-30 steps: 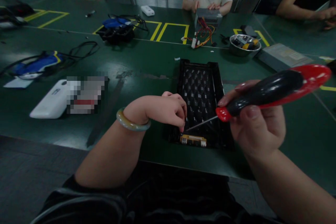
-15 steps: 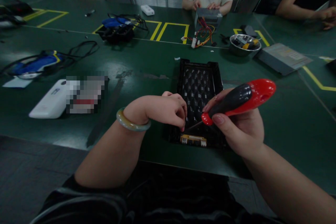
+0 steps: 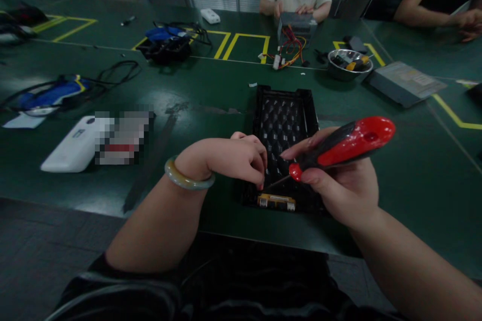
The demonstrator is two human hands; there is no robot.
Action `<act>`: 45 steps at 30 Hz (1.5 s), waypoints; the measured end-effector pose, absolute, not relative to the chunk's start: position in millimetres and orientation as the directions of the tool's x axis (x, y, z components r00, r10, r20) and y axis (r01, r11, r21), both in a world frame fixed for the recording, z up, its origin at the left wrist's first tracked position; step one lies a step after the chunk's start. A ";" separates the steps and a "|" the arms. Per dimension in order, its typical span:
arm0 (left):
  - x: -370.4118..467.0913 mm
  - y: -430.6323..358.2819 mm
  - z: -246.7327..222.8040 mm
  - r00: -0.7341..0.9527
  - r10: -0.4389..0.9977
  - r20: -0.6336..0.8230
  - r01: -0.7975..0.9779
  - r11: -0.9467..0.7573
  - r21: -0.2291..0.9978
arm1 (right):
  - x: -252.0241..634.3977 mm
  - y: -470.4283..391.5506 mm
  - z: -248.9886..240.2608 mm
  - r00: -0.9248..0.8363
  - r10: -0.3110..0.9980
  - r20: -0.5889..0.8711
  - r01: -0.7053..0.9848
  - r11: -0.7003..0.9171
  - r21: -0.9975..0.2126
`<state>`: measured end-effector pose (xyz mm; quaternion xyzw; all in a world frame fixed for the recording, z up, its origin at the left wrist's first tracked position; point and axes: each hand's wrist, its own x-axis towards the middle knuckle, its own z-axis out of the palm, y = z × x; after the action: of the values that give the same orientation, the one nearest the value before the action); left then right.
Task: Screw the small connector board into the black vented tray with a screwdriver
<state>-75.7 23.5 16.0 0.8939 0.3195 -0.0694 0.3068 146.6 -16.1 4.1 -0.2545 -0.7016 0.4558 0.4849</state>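
Note:
My right hand is wrapped round the red and black handle of a screwdriver. Its thin shaft slants down to the left, into a black plastic casing with a quilted-looking inner face. Over the casing's left side, my left hand is closed, its fingertips pinched at the far end of the shaft. What lies between those fingertips is hidden. A small tan circuit board with silver connectors sits along the casing's near edge, just below the shaft's tip.
A white plastic cover lies at left, beside a blurred-out object. Farther back are blue bundles with black cables, a metal bowl of tools and a grey flat box. Opposite, a person handles a power supply with loose wires.
The screwdriver handle has turned in my right hand, so more of its red side faces up. My left hand stays at the shaft's tip.

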 end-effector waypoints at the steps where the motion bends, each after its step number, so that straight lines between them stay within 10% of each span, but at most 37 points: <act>1: -75.5 23.3 16.3 0.783 0.531 -0.323 0.618 -0.606 0.502 | 146.8 -16.4 4.3 -0.411 0.800 0.437 -0.088 0.442 -0.892; 36: -75.4 22.3 16.4 0.772 0.544 -0.329 0.632 -0.601 0.489 | 154.5 -20.5 11.7 -0.463 0.816 0.346 -0.128 0.325 -0.937; 45: -77.8 23.8 11.2 0.793 0.531 -0.300 0.601 -0.598 0.530 | 147.2 -10.2 14.6 -0.063 0.824 0.563 -0.238 0.536 -0.810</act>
<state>-77.8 23.8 11.2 0.8921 0.3173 -0.0556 0.3170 147.2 -10.2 14.6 -0.2444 -0.5995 0.4151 0.6392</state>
